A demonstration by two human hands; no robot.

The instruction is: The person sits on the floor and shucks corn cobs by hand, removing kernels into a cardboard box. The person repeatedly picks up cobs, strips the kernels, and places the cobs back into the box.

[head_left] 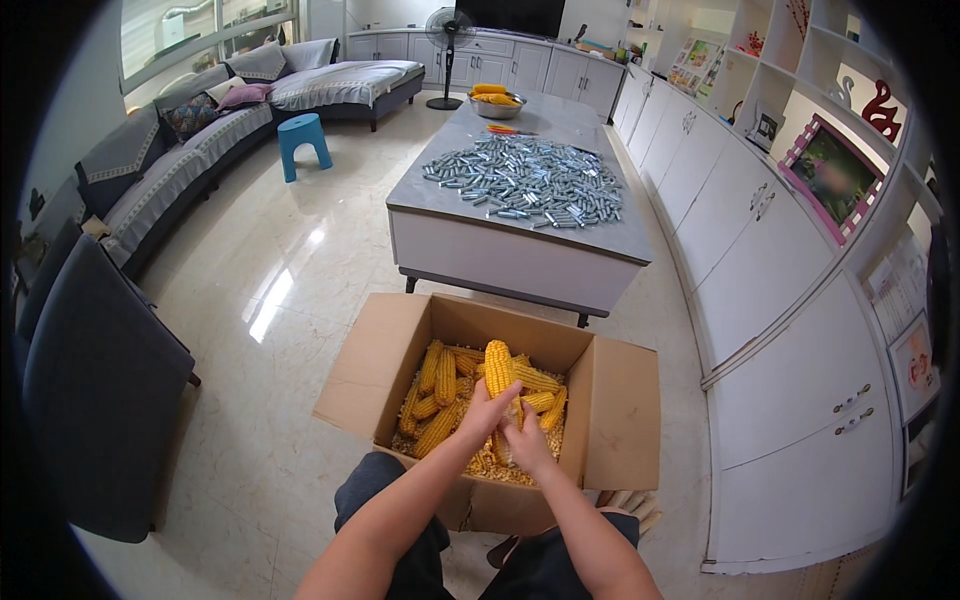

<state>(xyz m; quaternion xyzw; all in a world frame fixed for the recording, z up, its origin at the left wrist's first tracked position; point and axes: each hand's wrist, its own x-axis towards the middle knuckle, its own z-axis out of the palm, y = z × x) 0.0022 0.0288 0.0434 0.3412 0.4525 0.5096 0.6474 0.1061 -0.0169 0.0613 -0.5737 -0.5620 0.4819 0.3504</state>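
A yellow ear of corn (pixel 498 362) stands nearly upright over the cardboard box (pixel 622 415), between my two hands. My left hand (pixel 487 410) is closed around its middle, the thumb lying across the front. Lower down and to the right, my right hand (pixel 528 443) is closed against the same ear, which has a pale stripped patch near the fingers. Inside the box, several more ears of corn (pixel 446 376) lie on a layer of loose kernels (pixel 490 465). My hands and forearms hide part of the box's contents.
Beyond the box stands a grey-topped table (pixel 430 205) bearing a heap of small metal cylinders (pixel 540 180) and a metal bowl (pixel 497 108) of corn. Pale bare cobs (pixel 635 508) lie right of the box. White cabinets (pixel 800 430) line the right; a dark chair (pixel 105 390) stands left.
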